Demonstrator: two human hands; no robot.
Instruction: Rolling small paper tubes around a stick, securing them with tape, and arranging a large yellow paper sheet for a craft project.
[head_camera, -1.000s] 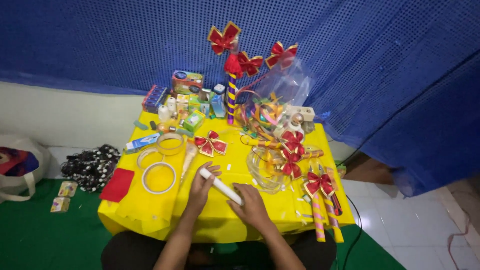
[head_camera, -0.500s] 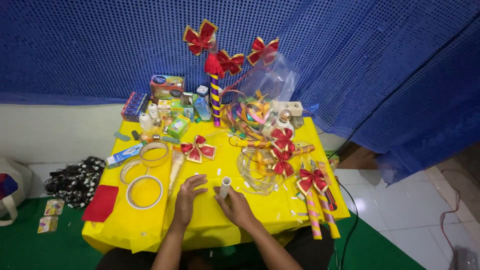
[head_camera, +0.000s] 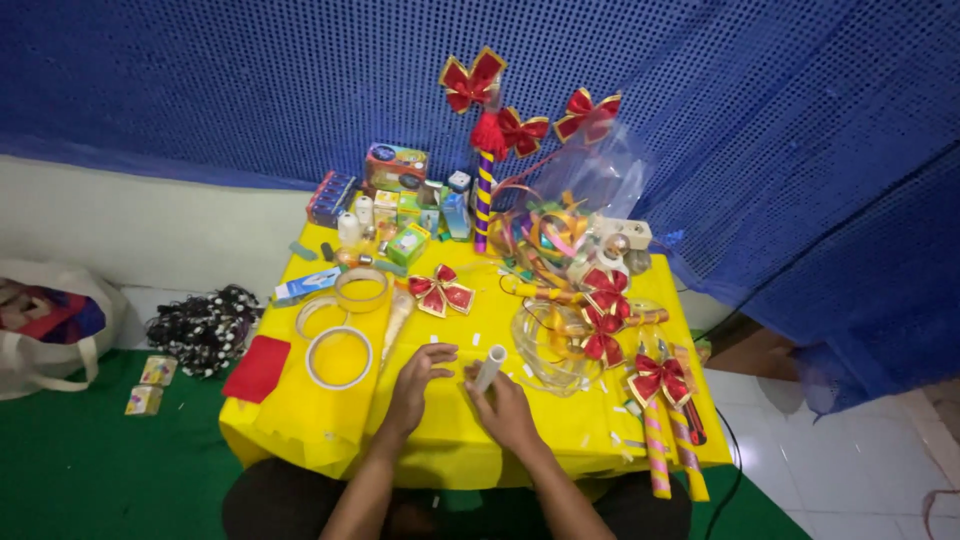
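A: Legend, largest first. What is filling the background in front of you?

B: A blue mesh curtain (head_camera: 250, 90) is hanging behind the low table, whose yellow cloth (head_camera: 450, 440) is draping over the near edge.

A: And the packages?

B: You are facing a cluster of small boxes at the far left of the table: a rectangular multicoloured box (head_camera: 396, 166) is standing at the back, a dark blue flat box (head_camera: 330, 198) is lying left of it, and a green carton (head_camera: 408, 243) is sitting in front. A blue flat packet (head_camera: 306, 286) is lying at the left edge. On the green floor, two small yellow packets (head_camera: 150, 385) are resting beside a red flat pad (head_camera: 256, 368).

A: Smaller items?

B: Two tape rings (head_camera: 339, 357) are lying just left of your hands; a red bow (head_camera: 441, 291) is sitting beyond them.

A: The hands?

B: Your right hand (head_camera: 505, 410) is closing its fingers around a white tube (head_camera: 489, 366), holding it tilted above the cloth at the table's near middle. Your left hand (head_camera: 418, 375) is hovering just beside the tube with fingers loosely curled, gripping nothing.
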